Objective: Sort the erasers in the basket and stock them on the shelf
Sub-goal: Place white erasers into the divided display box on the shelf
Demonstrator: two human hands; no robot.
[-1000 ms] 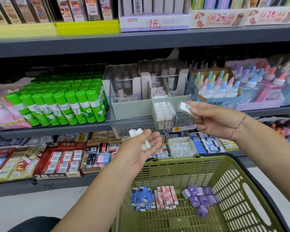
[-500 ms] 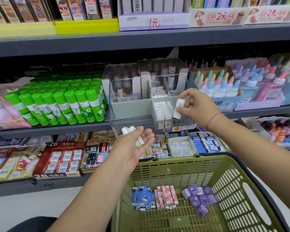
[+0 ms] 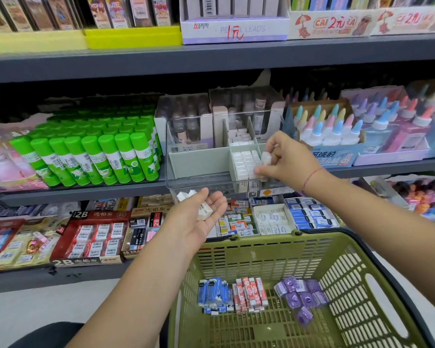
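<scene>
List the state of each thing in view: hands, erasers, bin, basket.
right hand, pinches one white eraser at the clear bin's eraser compartment
left hand, palm up, carries loose white erasers
clear bin, open-topped, one compartment part-filled with stocked erasers
basket, holds blue erasers, red erasers, purple erasers, in separate groups
</scene>
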